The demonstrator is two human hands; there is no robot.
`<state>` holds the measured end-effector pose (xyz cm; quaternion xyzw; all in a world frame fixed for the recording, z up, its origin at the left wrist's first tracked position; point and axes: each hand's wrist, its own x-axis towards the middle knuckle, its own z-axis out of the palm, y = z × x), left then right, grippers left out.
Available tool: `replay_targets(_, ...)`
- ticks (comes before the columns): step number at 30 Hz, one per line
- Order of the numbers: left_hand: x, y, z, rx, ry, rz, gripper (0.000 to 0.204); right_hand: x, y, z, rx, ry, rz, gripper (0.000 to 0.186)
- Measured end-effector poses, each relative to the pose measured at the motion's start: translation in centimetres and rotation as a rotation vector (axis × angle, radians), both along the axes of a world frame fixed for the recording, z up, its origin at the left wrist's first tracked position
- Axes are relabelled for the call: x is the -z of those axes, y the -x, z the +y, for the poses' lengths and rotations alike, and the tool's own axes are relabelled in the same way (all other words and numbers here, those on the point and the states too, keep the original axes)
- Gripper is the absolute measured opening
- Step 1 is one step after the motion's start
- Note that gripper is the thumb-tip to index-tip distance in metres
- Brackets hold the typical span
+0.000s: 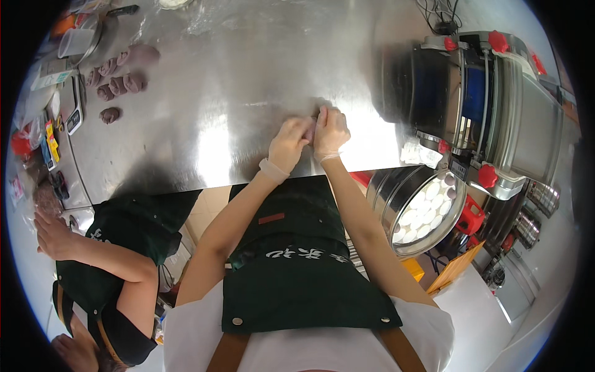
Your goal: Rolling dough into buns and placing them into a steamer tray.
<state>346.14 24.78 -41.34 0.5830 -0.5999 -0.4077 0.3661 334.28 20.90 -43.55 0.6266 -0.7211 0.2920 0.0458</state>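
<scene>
Seemingly, work on the steel table [242, 56] stood partway. White lettering crossed the green apron [291, 288]. A steel pot [385, 201] already held white rounds [424, 214], few purplish. Leftward, rough purple lumps [116, 85] apparently remained. Both hands were curled: the left hand [287, 142] pinched a purple dough piece [311, 131]; whether the right hand [332, 131] gripped it, I couldn't tell.

The tabletop [248, 62] is silver-grey with white glare [214, 149]. Near its left edge I see dusky purple dough pieces [116, 85]; by its near edge, a mauve lump [312, 129]. Bright red knobs [498, 41] mark the silver machine [527, 111] along the tabletop's right edge. Beyond the near edge, two dark green aprons [297, 288] carry white lettering [302, 253] and brown straps [228, 354].
</scene>
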Motion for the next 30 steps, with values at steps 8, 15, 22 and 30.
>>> replay_targets(8, 0.0, -0.6, 0.3, 0.196, 0.162, -0.116, 0.050, 0.0, 0.2, 1.7, 0.109, -0.243, -0.107, 0.019)
replay_targets(15, -0.5, -0.5, 0.4, 0.148, -0.049, -0.096, 0.049, -0.1, 0.3, 2.1, 0.086, -0.184, -0.047, 0.025)
replay_targets(22, -0.7, -1.1, 1.5, 0.318, 0.164, -0.159, 0.057, 0.2, 0.2, 4.0, 0.117, -0.163, -0.053, 0.025)
replay_targets(30, -0.8, -0.9, -0.6, 0.201, -0.009, -0.052, 0.059, -2.1, -0.8, 1.1, 0.143, -0.167, -0.417, 0.026)
